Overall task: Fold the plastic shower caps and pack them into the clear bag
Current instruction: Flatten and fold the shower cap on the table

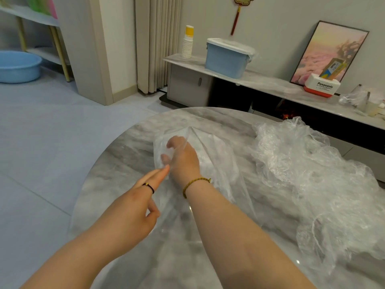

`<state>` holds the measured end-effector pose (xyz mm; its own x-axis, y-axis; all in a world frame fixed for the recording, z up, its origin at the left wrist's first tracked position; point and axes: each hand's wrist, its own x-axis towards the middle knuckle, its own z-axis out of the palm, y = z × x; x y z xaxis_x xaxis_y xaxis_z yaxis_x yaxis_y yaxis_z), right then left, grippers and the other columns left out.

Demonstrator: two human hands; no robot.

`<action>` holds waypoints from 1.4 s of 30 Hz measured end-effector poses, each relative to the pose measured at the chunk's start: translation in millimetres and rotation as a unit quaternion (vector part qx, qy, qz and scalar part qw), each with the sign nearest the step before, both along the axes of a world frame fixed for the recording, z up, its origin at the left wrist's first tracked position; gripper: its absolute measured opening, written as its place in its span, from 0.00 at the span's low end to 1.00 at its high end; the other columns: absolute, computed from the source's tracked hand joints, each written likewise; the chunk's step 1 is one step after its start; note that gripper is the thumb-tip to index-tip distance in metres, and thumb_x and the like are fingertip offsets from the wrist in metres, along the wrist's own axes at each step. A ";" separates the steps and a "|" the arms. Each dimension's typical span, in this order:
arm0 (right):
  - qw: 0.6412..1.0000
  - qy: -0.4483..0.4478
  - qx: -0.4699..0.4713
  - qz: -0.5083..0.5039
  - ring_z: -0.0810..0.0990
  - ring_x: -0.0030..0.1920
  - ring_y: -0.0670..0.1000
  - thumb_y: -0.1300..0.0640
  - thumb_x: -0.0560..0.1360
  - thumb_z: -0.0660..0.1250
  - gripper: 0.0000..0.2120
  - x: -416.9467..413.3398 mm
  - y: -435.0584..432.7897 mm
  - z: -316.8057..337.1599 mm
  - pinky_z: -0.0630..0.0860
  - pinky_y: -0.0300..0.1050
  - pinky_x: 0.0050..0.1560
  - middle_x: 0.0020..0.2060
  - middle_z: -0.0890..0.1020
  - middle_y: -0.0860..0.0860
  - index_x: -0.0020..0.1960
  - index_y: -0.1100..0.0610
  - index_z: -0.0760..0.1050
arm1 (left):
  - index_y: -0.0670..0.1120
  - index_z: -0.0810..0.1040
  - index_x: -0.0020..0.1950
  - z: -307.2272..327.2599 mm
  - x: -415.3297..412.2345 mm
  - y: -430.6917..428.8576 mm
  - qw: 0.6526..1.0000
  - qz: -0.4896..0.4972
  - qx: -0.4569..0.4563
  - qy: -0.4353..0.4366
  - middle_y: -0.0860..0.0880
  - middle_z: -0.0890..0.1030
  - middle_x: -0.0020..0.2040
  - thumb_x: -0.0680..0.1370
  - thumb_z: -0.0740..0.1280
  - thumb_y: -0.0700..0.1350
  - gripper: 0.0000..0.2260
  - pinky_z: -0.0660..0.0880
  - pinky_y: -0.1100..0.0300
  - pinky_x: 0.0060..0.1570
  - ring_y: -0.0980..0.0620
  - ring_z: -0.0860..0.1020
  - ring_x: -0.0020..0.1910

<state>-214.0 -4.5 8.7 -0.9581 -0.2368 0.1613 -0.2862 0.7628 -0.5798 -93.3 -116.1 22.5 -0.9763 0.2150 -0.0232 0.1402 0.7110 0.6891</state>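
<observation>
Fingers (pixel 171 143) of the right hand (pixel 184 158) are curling loosely inside the crumpled clear plastic bag (pixel 210 151), which is lying on the round grey marble surface (pixel 125 147); whether they are gripping a folded cap I cannot tell. 2 straight fingers (pixel 160 176) of the left hand (pixel 133 207) are touching the bag's near edge, beside the right wrist. Just right of the bag, a heap of crinkled transparent plastic shower caps (pixel 302 163) is sprawling across the surface, apart from both hands.

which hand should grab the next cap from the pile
Right, probably: the cap pile lies right of the clear bag, nearer the right hand; the left hand touches the bag's left edge, farther away.
</observation>
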 end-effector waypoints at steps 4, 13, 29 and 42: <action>0.955 0.119 0.259 0.086 0.67 0.62 0.54 0.60 0.78 0.57 0.15 -5.7 -0.5 -8.3 0.63 0.44 0.63 0.63 0.70 0.51 0.64 0.58 0.70 | 0.72 0.37 0.54 2.7 3.5 1.5 1.000 -0.014 -0.013 0.003 0.65 0.59 0.66 0.77 0.62 0.38 0.38 0.63 0.84 0.43 0.68 0.73 0.49; 0.892 0.104 0.439 -0.026 0.65 0.63 0.54 0.56 0.79 0.53 0.15 -45.4 -15.7 -21.2 0.61 0.47 0.61 0.63 0.68 0.52 0.65 0.54 0.67 | 0.75 0.42 0.56 2.7 5.0 -1.3 0.999 -0.034 0.012 -0.006 0.77 0.57 0.55 0.76 0.62 0.38 0.37 0.69 0.76 0.53 0.65 0.74 0.51; 0.971 0.064 0.231 -0.024 0.44 0.75 0.55 0.60 0.80 0.50 0.26 7.4 -1.2 -9.2 0.42 0.51 0.74 0.76 0.45 0.54 0.76 0.58 0.45 | 0.56 0.51 0.75 -24.2 -11.4 11.3 0.993 0.097 0.056 0.023 0.62 0.57 0.68 0.76 0.61 0.34 0.33 0.72 0.71 0.43 0.59 0.76 0.43; 0.970 0.166 0.173 0.044 0.80 0.31 0.47 0.53 0.66 0.57 0.13 167.3 152.0 -10.4 0.71 0.36 0.32 0.31 0.81 0.45 0.39 0.52 0.80 | 0.51 0.70 0.68 -29.1 -5.4 14.8 0.978 0.123 -0.149 0.084 0.49 0.54 0.76 0.76 0.67 0.48 0.21 0.54 0.53 0.69 0.45 0.56 0.73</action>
